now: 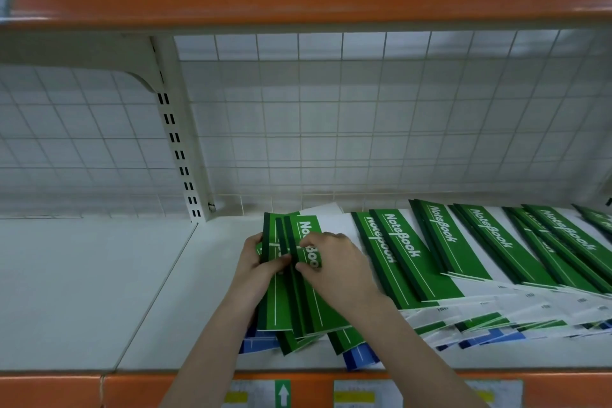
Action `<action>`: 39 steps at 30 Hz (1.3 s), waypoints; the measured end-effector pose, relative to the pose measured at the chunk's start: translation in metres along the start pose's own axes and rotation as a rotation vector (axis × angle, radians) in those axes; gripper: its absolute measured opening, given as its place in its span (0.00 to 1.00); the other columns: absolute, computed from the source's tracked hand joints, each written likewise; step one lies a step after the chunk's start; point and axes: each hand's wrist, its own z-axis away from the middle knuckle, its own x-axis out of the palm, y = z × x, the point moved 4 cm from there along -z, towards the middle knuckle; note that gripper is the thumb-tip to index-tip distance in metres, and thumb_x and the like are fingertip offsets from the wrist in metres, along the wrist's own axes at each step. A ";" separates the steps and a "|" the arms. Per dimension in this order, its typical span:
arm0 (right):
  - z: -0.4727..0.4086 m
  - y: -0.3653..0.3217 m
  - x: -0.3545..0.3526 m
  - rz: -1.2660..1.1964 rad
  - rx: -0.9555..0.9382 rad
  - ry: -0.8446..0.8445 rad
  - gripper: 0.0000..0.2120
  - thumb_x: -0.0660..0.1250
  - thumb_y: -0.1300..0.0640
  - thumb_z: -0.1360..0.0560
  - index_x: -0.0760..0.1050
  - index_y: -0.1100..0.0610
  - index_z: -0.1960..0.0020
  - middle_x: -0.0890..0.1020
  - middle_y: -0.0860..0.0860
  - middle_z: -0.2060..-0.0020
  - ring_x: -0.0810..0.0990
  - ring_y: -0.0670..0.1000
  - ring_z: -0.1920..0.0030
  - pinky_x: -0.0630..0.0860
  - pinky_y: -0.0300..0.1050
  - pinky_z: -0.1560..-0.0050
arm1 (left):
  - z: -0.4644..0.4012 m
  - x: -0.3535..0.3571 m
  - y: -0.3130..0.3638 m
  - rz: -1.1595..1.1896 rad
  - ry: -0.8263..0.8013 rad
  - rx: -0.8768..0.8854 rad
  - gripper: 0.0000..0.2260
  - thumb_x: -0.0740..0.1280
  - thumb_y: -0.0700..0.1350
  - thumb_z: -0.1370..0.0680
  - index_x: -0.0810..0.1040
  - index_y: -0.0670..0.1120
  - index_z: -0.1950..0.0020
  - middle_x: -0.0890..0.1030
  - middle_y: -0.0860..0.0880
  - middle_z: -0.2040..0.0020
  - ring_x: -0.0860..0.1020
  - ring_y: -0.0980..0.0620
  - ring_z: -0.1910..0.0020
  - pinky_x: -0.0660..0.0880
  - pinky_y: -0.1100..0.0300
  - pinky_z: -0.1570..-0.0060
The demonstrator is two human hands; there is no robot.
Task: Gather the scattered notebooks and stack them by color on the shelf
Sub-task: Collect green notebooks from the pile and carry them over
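On the white shelf (99, 275), centre: green notebooks (299, 295), several, bunched, grasped by left hand (256, 262) and right hand (334, 262). Right: more green notebooks, fanned row (480, 242). Beneath, near edge: blue notebooks (359, 356).

I'm at a shop shelf (99, 291): white wire-grid backing (364, 129), slotted upright (180, 156), orange price rail (66, 389) with labels (364, 396), identical green notebooks (463, 252) fanned out like stock.
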 end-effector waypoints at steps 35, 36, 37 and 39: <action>0.009 0.029 -0.037 -0.934 -0.059 0.373 0.09 0.64 0.54 0.22 0.74 0.58 0.57 0.71 0.47 0.70 0.66 0.45 0.69 0.65 0.36 0.67 | 0.021 0.015 0.046 0.115 0.004 0.404 0.08 0.66 0.56 0.29 0.80 0.66 0.52 0.85 0.56 0.53 0.84 0.54 0.55 0.79 0.62 0.63; 0.010 0.030 -0.038 -0.955 -0.079 0.386 0.07 0.64 0.54 0.22 0.74 0.56 0.58 0.71 0.46 0.70 0.66 0.45 0.69 0.65 0.36 0.67 | 0.022 0.016 0.050 0.077 0.005 0.417 0.06 0.67 0.57 0.30 0.81 0.65 0.55 0.85 0.57 0.56 0.83 0.56 0.58 0.79 0.63 0.64; 0.010 0.030 -0.040 -0.981 -0.089 0.388 0.07 0.64 0.54 0.23 0.74 0.54 0.58 0.71 0.46 0.70 0.67 0.45 0.68 0.65 0.36 0.67 | 0.021 0.017 0.051 0.054 0.009 0.408 0.05 0.69 0.58 0.32 0.81 0.66 0.57 0.84 0.58 0.59 0.83 0.58 0.60 0.79 0.64 0.66; 0.012 0.030 -0.036 -0.999 -0.069 0.343 0.07 0.64 0.53 0.23 0.75 0.50 0.59 0.73 0.47 0.69 0.69 0.45 0.67 0.67 0.36 0.64 | 0.019 0.019 0.045 0.039 0.009 0.354 0.09 0.71 0.60 0.38 0.80 0.68 0.59 0.84 0.61 0.61 0.82 0.62 0.62 0.77 0.67 0.67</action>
